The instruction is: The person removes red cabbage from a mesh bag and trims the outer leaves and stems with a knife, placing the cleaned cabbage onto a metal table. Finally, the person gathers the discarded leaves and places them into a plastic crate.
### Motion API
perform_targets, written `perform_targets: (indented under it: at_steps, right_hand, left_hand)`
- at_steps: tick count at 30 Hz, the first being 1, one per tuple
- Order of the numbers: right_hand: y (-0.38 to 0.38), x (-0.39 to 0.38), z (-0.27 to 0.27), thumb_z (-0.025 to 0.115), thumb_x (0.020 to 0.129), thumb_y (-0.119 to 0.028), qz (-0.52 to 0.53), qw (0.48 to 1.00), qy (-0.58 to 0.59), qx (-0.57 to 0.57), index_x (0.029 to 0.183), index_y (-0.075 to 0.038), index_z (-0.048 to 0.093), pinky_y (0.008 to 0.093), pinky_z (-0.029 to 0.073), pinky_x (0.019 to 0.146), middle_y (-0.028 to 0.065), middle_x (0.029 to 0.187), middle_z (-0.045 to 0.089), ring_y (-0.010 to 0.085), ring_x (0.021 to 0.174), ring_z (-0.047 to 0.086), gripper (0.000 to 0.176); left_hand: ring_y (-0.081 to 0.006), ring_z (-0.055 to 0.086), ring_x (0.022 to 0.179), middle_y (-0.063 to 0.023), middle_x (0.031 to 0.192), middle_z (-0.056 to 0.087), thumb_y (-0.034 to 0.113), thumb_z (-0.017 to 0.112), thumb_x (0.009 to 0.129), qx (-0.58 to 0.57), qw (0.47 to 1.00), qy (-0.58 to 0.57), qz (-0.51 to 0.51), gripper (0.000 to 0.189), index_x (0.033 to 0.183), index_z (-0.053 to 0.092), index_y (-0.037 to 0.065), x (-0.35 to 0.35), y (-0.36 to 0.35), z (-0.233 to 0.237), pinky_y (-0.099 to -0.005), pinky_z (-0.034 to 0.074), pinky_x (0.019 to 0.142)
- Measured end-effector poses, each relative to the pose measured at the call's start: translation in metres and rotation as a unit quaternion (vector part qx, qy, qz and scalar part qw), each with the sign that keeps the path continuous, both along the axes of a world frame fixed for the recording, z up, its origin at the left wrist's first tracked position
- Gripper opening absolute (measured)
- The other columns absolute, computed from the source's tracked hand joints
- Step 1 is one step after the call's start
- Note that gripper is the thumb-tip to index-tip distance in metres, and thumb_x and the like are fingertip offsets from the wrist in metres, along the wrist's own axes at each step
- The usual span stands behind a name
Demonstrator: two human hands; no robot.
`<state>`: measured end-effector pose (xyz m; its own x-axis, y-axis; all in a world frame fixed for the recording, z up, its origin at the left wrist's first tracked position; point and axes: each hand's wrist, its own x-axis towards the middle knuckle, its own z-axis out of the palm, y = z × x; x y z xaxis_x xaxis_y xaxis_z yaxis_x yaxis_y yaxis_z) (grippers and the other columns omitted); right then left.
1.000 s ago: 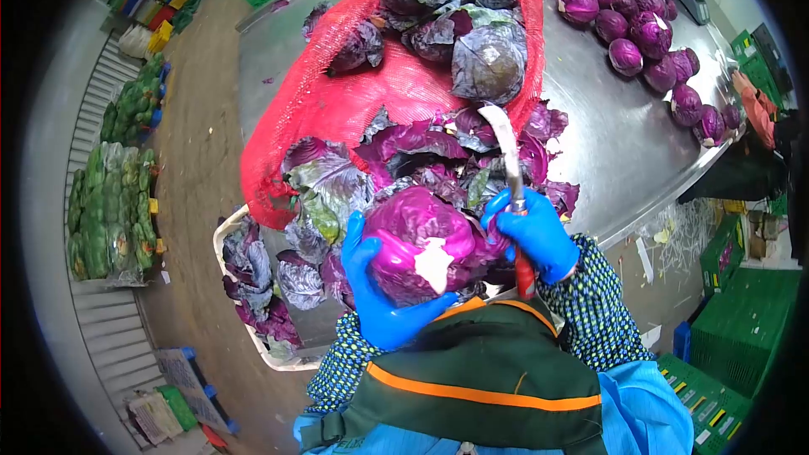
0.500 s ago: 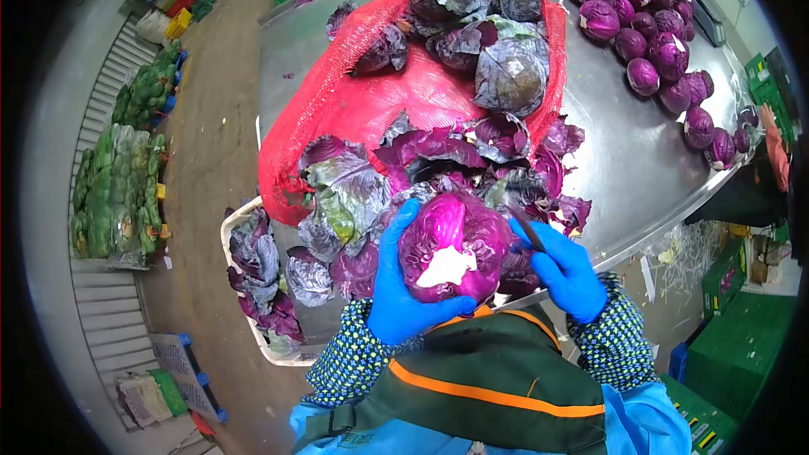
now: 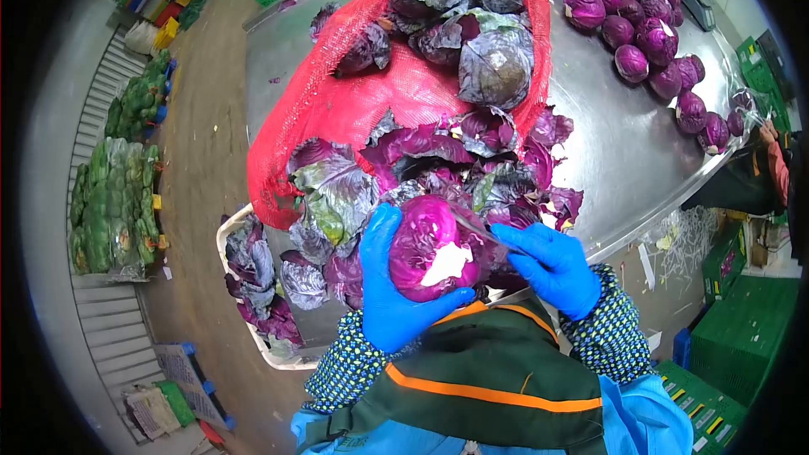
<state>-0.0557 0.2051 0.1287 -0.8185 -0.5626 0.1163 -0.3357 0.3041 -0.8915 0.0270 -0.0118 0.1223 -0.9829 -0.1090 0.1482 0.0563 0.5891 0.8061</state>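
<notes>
at the near edge of the bench (image 3: 590, 168), just in front of the green apron (image 3: 497, 371), the left hand (image 3: 398, 295) grasps a purple cabbage (image 3: 417, 240), its fingers cupped round the left side and underneath, the pale cut stem facing up. the right hand (image 3: 552, 265) has its fingers clenched on a knife (image 3: 484, 232) whose handle is hidden in the grip; the blade lies on or just over the cabbage's right side, i cannot tell which. the cabbage is held up near the body, and a slip of the blade on the smooth skin could carry it toward the left fingers, as the gloves look thin. the cabbage could also roll out of that one-handed hold if pushed hard from the right. by the near left corner, a white tub (image 3: 222, 248) is heaped with leaves.

beyond the hands, torn leaves (image 3: 333, 185) crowd the near edge and lap onto a red net (image 3: 371, 93); some could be dragged off. darker cabbages (image 3: 497, 72) sit at the net's far end. toward the far right corner lie loose cabbages (image 3: 657, 38), the nearest close to the right edge, where a knock could send one off.

the apron bears faint letters at lower left, too blurred to read. crates (image 3: 712, 409) at lower right carry small labels, also illegible.
</notes>
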Motion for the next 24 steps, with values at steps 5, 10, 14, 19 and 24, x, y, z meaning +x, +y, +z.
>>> perform_targets:
  at_steps: [5,10,14,19,24]
  right_hand:
    - [0.016,-0.005,-0.03,0.059,0.087,-0.021,-0.029,0.996,-0.001,0.09,0.115,-0.012,0.061,0.0276,0.042,0.05,0.0028,0.067,0.055,0.0118,0.06,0.053,0.029]
    - [-0.013,-0.001,-0.025,0.068,0.08,-0.021,-0.156,0.945,-0.255,-0.132,0.122,-0.007,0.053,0.0268,0.045,0.069,0.0046,0.085,0.058,0.012,0.077,0.055,0.046]
    - [-0.035,-0.011,-0.018,0.068,0.079,-0.018,-0.141,0.985,-0.066,-0.071,0.088,-0.001,0.062,0.0269,0.044,0.059,0.005,0.075,0.056,0.0123,0.067,0.054,0.02]
    - [-0.017,-0.037,-0.031,0.063,0.085,-0.024,-0.147,0.857,-0.472,-0.145,0.083,-0.006,0.059,0.0211,0.038,0.04,-0.001,0.062,0.054,0.0065,0.045,0.046,0.019]
    - [-0.01,-0.036,-0.033,0.063,0.084,-0.023,-0.174,0.888,-0.424,-0.037,0.087,-0.002,0.06,0.0234,0.044,0.048,0.0012,0.064,0.055,0.0107,0.052,0.052,0.021]
  left_hand:
    - [-0.0347,0.028,0.129,-0.0206,0.136,0.028,0.031,0.088,0.054,0.029,0.999,0.011,0.027,0.105,0.135,0.027,0.003,0.0,-0.008,0.002,-0.0447,0.027,0.106]
    - [-0.0368,0.026,0.13,-0.021,0.137,0.026,0.031,0.088,0.053,0.015,1.0,0.011,0.015,0.104,0.134,0.029,0.005,0.002,0.001,0.001,-0.0475,0.026,0.106]
    - [-0.0351,0.026,0.132,-0.0219,0.14,0.026,0.027,0.089,0.051,-0.031,0.997,0.044,-0.056,0.11,0.137,0.024,0.007,-0.002,-0.004,0.002,-0.0472,0.023,0.108]
    - [-0.0325,0.029,0.13,-0.0173,0.141,0.025,0.03,0.088,0.052,0.305,0.952,0.008,-0.011,0.112,0.139,0.02,0.009,0.016,-0.014,-0.018,-0.0456,0.025,0.108]
    - [-0.0275,0.037,0.126,-0.0104,0.138,0.034,0.018,0.077,0.07,0.72,0.677,-0.02,0.152,0.094,0.142,0.017,0.011,0.028,-0.018,-0.027,-0.0443,0.036,0.103]
